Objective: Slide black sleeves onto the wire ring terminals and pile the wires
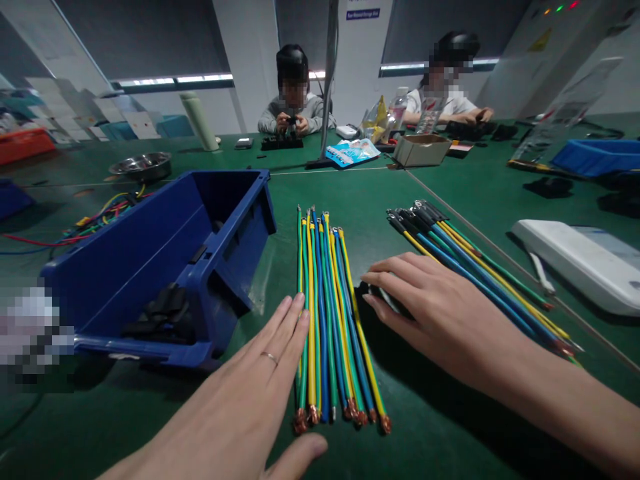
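A bundle of blue, green and yellow wires (330, 313) with bare copper ends lies on the green table (350, 193) in front of me. My left hand (250, 400) lies flat, fingers stretched, its fingertips against the left side of this bundle. A ring sits on one finger. My right hand (430, 313) is spread flat to the right of the bundle, its fingers over a small black part (367, 290). A second bundle of wires (470, 267) with black caps on the far ends lies just beyond my right hand.
A blue plastic bin (165, 260) with black parts inside stands at the left. Loose coloured wires (95, 220) and a metal bowl (141, 165) lie behind it. A white device (575, 263) lies at the right. Two people work at the far side, near a cardboard box (421, 149).
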Motion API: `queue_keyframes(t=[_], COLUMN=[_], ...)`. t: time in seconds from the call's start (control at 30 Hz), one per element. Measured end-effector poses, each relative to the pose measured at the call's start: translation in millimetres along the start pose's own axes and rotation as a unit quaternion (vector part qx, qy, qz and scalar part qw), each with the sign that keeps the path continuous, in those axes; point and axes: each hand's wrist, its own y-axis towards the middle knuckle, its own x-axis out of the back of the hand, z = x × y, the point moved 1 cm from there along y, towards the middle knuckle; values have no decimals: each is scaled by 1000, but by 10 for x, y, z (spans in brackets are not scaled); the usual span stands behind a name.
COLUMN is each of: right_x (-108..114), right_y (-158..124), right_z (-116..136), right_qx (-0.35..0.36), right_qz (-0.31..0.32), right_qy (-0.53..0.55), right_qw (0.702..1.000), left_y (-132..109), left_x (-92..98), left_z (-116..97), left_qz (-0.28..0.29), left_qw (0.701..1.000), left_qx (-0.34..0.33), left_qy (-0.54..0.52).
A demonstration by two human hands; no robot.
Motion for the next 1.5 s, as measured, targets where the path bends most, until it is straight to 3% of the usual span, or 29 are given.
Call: queue_keyframes(t=[0.1, 0.2, 0.37, 0.67, 1.1, 1.37, 1.5], right_x=[3, -14, -83, -52, -63, -35, -24], right_y=[9, 7, -17, -30, -25, -11, -6], right_z=[180, 379, 510, 431, 433, 451, 444], right_qx=[68, 120, 127, 98, 85, 78, 78], right_qz=[-11, 28, 87, 134, 119, 140, 142], right_qy=[107, 193, 256, 288, 287, 277, 286], right_qw=[992, 973, 954, 943, 947, 947, 944], left_y=[-59, -68, 8, 18, -28, -31, -51], left_x=[-17, -19, 51, 119, 58, 83, 83], left_z=[-6, -40, -133, -166, -170, -149, -120], left_qz=[-24, -49, -78, -139, -96, -111, -103], left_qw=[998, 995, 990, 978, 986, 983, 988], left_qx=[-26, -39, -45, -31, 7, 47, 73], left_qy=[48, 72, 111, 152, 139, 141, 92])
